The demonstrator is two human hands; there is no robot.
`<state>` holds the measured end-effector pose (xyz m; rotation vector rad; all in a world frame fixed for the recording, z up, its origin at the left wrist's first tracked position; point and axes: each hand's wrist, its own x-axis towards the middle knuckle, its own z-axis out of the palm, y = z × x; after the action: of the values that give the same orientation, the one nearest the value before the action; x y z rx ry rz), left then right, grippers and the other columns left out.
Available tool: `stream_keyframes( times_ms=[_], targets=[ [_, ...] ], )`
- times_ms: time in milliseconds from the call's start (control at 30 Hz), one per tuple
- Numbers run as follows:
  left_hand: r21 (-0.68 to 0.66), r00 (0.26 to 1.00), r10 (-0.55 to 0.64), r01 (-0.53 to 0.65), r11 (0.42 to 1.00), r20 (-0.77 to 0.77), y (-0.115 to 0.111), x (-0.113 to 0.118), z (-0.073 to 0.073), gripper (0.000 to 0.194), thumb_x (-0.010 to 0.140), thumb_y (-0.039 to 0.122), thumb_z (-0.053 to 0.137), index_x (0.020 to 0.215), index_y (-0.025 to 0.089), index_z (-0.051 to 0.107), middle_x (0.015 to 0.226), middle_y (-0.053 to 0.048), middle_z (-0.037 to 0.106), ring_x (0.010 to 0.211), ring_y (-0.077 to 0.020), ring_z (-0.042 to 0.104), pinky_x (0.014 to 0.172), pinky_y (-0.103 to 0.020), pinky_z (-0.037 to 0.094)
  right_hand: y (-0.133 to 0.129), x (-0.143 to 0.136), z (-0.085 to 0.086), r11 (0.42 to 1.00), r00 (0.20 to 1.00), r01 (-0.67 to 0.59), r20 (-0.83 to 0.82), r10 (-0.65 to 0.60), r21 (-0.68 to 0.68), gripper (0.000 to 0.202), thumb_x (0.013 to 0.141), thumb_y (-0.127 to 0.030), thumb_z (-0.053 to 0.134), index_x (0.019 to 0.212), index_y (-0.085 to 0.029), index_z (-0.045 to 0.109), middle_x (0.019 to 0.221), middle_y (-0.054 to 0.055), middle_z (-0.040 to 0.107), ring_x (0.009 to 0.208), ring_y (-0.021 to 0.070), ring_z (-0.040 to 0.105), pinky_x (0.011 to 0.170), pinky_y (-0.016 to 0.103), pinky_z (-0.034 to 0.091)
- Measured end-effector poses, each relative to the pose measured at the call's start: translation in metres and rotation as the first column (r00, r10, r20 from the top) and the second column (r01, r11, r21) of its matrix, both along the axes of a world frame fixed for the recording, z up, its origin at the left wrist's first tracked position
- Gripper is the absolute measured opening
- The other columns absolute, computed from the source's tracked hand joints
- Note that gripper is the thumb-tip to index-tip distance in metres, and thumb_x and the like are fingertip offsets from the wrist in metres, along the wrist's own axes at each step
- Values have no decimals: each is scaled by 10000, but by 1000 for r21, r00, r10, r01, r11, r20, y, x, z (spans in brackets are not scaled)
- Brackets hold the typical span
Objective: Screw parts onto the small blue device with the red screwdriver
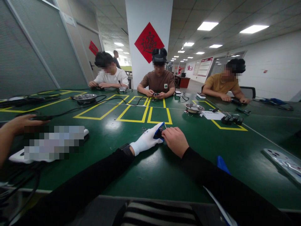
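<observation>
Green table (145, 179) — left hand (146, 138) holding black part (159, 132), probably.

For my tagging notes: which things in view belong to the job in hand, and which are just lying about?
In the job:
left hand, gloved, holding
small dark item
right hand, bare, fingers at that item

Apparently just lying about:
blue object, partly hidden
white paper
metal bowl beside the paper
pale object, right edge

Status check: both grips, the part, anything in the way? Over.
Left grip, gloved, holding small dark part. Right grip, bare, close up to it; pinch unclear. Blue item beside right sleeve, away from both grips.
</observation>
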<state>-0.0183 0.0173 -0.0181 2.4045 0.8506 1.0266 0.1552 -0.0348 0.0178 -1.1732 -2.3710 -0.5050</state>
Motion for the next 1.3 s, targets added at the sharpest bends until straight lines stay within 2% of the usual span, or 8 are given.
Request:
stream_keyframes(
  times_ms=[233, 433, 733, 867, 967, 1033, 1133, 1300],
  targets=[
    [24, 1000, -8, 7, 1000, 20, -1, -1, 2, 728, 729, 251, 660, 1383, 180, 349, 1368, -108, 486, 1278, -238, 443, 1101, -424, 332, -2, 1, 4, 995, 985, -29, 173, 12, 96, 207, 902, -122, 407, 833, -154, 599, 838, 91, 637, 801, 212, 512, 757, 357, 316],
    [8, 999, -33, 33, 999, 11, -3, -1, 3, 694, 733, 236, 657, 1366, 195, 375, 1345, -93, 514, 1254, -233, 472, 1087, -424, 351, -2, 4, 4, 994, 980, -80, 190, 65, 71, 218, 913, -144, 415, 833, -165, 617, 825, 72, 652, 784, 198, 517, 729, 350, 305],
    [-11, 999, -41, 41, 999, -10, -2, -2, 5, 691, 737, 254, 663, 1366, 207, 383, 1353, -94, 506, 1261, -238, 465, 1090, -428, 343, 3, 8, 0, 996, 983, -37, -183, 23, -76, 132, 862, -309, 576, 824, -184, 599, 755, 24, 652, 714, 164, 551, 703, 300, 349],
    [-9, 997, -54, 53, 999, -53, -5, -3, 8, 710, 746, 258, 653, 1389, 230, 353, 1383, -81, 475, 1285, -235, 438, 1102, -427, 326, 8, 21, 2, 989, 932, 22, -355, -75, -149, 126, 915, -249, 468, 928, -183, 575, 847, 34, 632, 765, 159, 570, 705, 279, 395],
    [-25, 995, -49, 47, 999, -81, -8, -3, 11, 711, 762, 287, 638, 1401, 219, 336, 1391, -93, 465, 1287, -238, 437, 1101, -424, 327, 16, 35, -1, 968, 972, 9, -227, -69, -252, 217, 855, -81, 481, 1019, -180, 582, 1043, 73, 588, 863, 162, 585, 748, 277, 427],
    [-29, 995, -47, 44, 999, -87, -9, -3, 12, 702, 770, 313, 632, 1400, 202, 341, 1389, -105, 466, 1286, -243, 437, 1100, -427, 326, 21, 42, -6, 938, 993, -53, -121, 12, -342, 344, 811, -13, 492, 1078, -207, 588, 1161, 85, 538, 944, 166, 582, 791, 283, 442],
    [-23, 996, -51, 49, 999, -75, -9, -2, 12, 688, 770, 306, 633, 1390, 196, 356, 1381, -105, 475, 1281, -239, 443, 1099, -420, 329, 27, 45, -12, 919, 996, -88, -25, 85, -383, 371, 795, -6, 514, 1065, -241, 611, 1292, 95, 471, 1059, 203, 545, 865, 341, 440],
    [-12, 996, -51, 50, 999, -72, -7, -2, 8, 669, 770, 302, 636, 1376, 199, 370, 1366, -100, 491, 1262, -245, 463, 1085, -430, 349, 22, 39, -11, 931, 994, -78, 49, 102, -356, 333, 816, -23, 492, 1063, -229, 578, 1329, 107, 466, 1015, 198, 548, 860, 359, 447]
  ],
)
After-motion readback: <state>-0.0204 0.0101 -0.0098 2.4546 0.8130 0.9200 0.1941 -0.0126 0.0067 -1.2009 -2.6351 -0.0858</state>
